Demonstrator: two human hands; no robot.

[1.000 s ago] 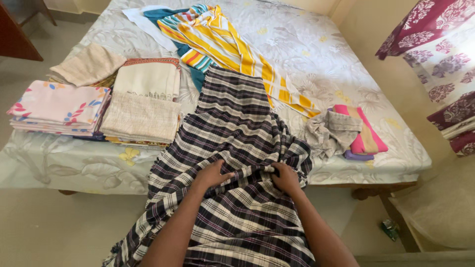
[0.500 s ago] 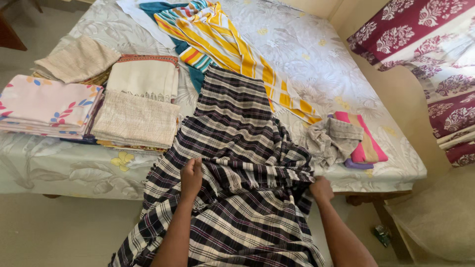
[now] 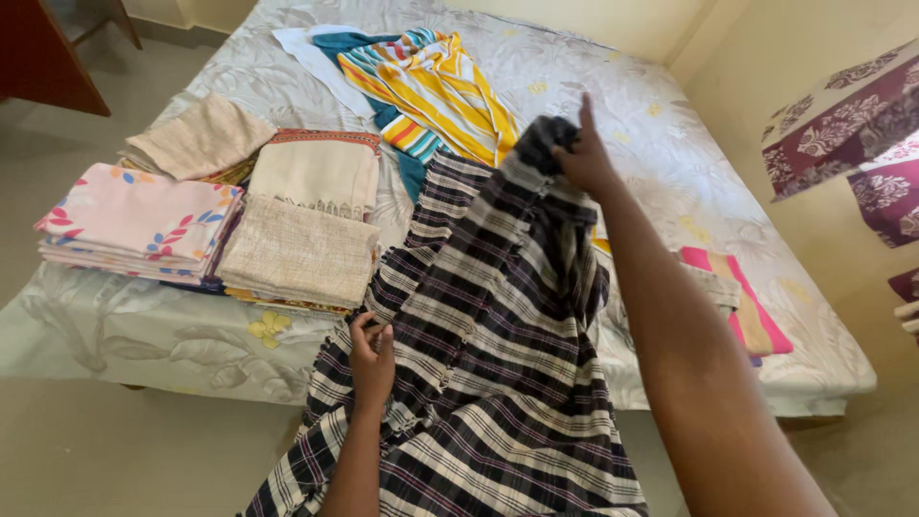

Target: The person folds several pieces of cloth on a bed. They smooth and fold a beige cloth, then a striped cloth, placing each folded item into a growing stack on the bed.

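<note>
Step in hand looks like opening out the black-and-white checked woven cloth (image 3: pixel 498 316) for a fold. It fills centre and lower frame, draped from the bed edge (image 3: pixel 144 354) down toward the floor. Right hand (image 3: pixel 582 153) is raised upper centre, pinching a bunched corner. Left hand (image 3: pixel 373 356), lower centre, is closed on the fringed side edge.

Judgement: next move needs both held edges pulled taut and level.

Room: stacks of folded cream and floral cloths (image 3: pixel 287 230) close at left, yellow striped cloth (image 3: pixel 436 91) just behind, pink striped folded cloth (image 3: pixel 747 306) at right. Open bedsheet lies mostly upper right.
</note>
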